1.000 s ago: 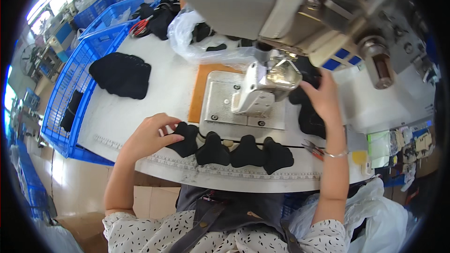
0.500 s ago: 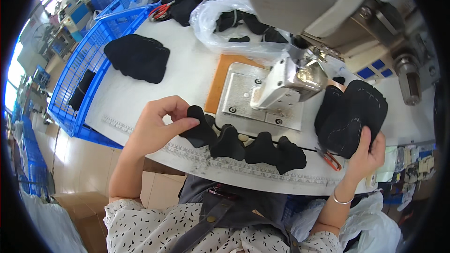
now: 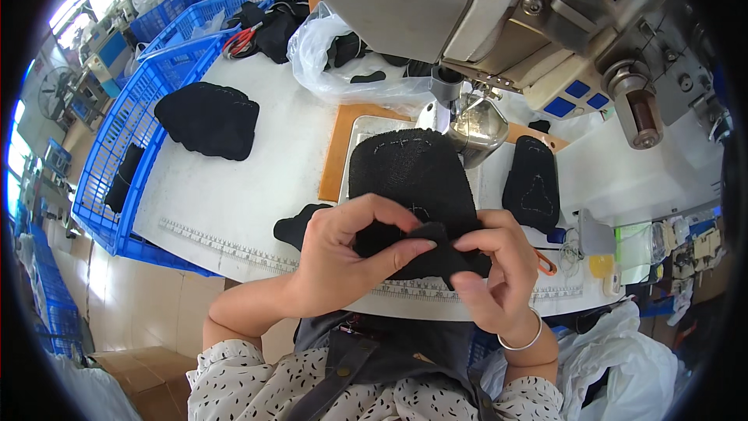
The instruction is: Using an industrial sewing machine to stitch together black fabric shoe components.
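At the centre of the frame, the left hand (image 3: 351, 248) pinches a small black piece (image 3: 428, 232) between thumb and finger, while the right hand (image 3: 502, 269) curls narrowly at its right end, its grip unclear. Behind them, a large black panel (image 3: 409, 168) sits before the sewing machine (image 3: 481, 131); a black pile (image 3: 209, 121) lies left.

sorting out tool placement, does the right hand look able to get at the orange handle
Probably yes: the orange handle lies just to the right of the right hand, with no visible obstacle between them, though that hand is busy at a black piece.
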A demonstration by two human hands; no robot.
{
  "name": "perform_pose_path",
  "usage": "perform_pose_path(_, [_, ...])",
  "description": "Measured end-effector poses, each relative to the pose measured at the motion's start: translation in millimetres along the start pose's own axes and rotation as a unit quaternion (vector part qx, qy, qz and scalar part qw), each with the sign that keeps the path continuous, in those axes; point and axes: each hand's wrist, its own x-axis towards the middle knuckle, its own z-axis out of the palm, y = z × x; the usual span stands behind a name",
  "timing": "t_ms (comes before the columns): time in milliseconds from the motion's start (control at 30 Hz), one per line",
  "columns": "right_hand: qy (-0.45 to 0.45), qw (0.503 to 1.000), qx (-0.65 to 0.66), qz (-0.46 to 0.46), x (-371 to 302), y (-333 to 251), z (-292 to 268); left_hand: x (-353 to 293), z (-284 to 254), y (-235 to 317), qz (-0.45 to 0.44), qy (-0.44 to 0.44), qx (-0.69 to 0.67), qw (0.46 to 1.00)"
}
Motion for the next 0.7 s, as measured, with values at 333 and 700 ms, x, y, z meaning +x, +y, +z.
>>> perform_pose_path(333, [0.033, 0.988, 0.112, 0.099, 0.3, 8.6, 2.9, 0.0, -0.2, 3.1, -0.200, -0.006, -0.397, 0.896])
perform_pose_path(700, [0.027, 0.987, 0.118, 0.103, -0.5, 5.3, 7.4, -4.2, 15.9, 10.0, -0.040, 0.060, -0.128, 0.989])
